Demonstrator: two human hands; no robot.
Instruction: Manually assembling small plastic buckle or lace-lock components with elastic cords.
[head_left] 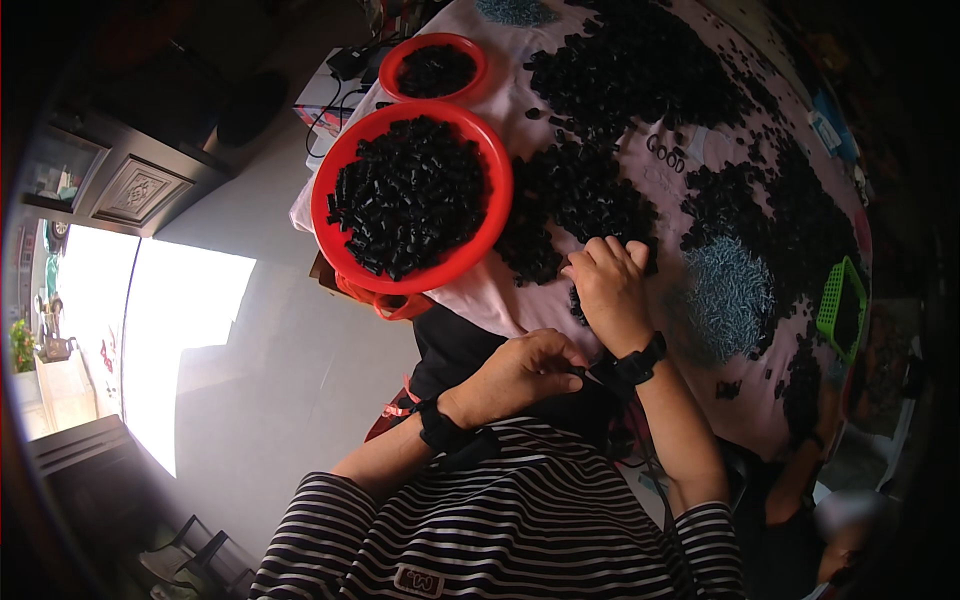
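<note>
Low in front of my body, my left hand (525, 372) is closed in a pinch, thumb against fingers, with a small dark piece (580, 371) at its fingertips. Farther forward, my right hand (612, 290) rests at the near edge of a heap of small black plastic pieces (590, 195). Its fingers are curled down, so what they hold, if anything, is hidden. A large red basin (328, 180) full of short black tube-like pieces (412, 200) stands left of that heap. To the right of my right hand lies a pile of blue-grey screws (730, 298).
The table has a pale pink cloth (480, 310). Behind the large basin is a smaller red basin (385, 75) with black pieces. More black heaps (640, 70) spread toward the far side. A green basket (832, 300) stands at right, near another person's arm (795, 480).
</note>
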